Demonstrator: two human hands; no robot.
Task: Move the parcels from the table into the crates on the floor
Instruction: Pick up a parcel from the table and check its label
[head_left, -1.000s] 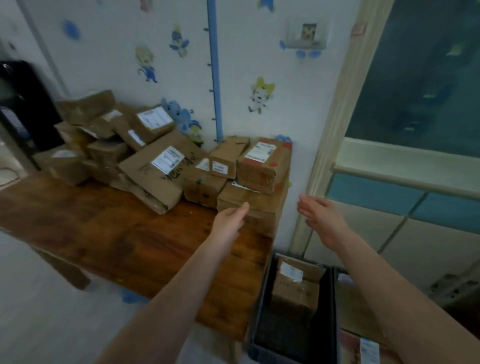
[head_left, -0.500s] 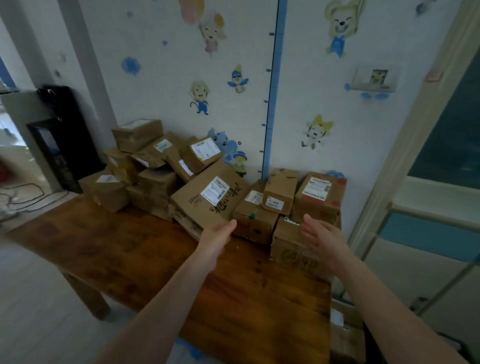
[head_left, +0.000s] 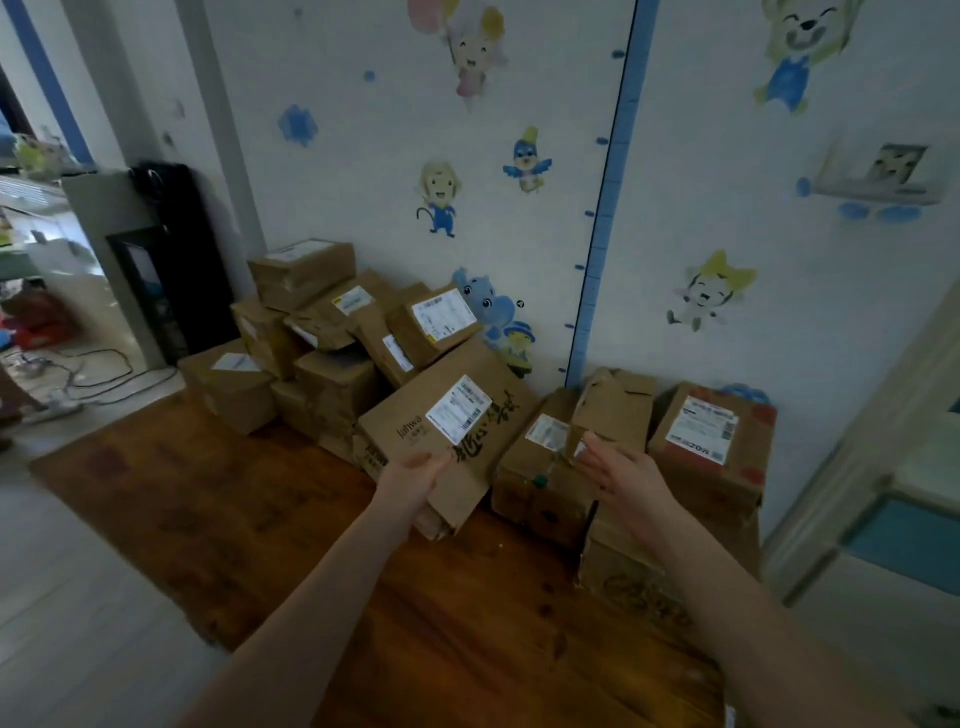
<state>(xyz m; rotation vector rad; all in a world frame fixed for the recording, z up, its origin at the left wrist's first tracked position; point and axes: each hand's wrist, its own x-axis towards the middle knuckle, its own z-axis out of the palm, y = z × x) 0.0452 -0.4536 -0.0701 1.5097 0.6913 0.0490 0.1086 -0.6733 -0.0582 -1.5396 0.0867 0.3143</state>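
Parcels (head_left: 332, 332) of brown cardboard stood heaped along the 12 o'clock edge of the wooden table (head_left: 249, 499), against a wall (head_left: 363, 171) with cartoon stickers. The left hand (head_left: 413, 480) met the near corner of the large flat parcel (head_left: 415, 421), which leaned tilted on the heap. Its thumb (head_left: 439, 461) lay on the top face and the fingers were hidden beneath, so a closed grip could not be told. The right hand (head_left: 628, 480) was open, fingers straight and spread, with fingertips (head_left: 589, 452) at the near face of the small parcel (head_left: 615, 405). This lay at 3 o'clock from the large one, and contact could not be confirmed. The small parcel sat atop a squat parcel (head_left: 535, 483). At 3 o'clock from it stood a red-marked parcel (head_left: 711, 441), on a lower box at the table's right end.
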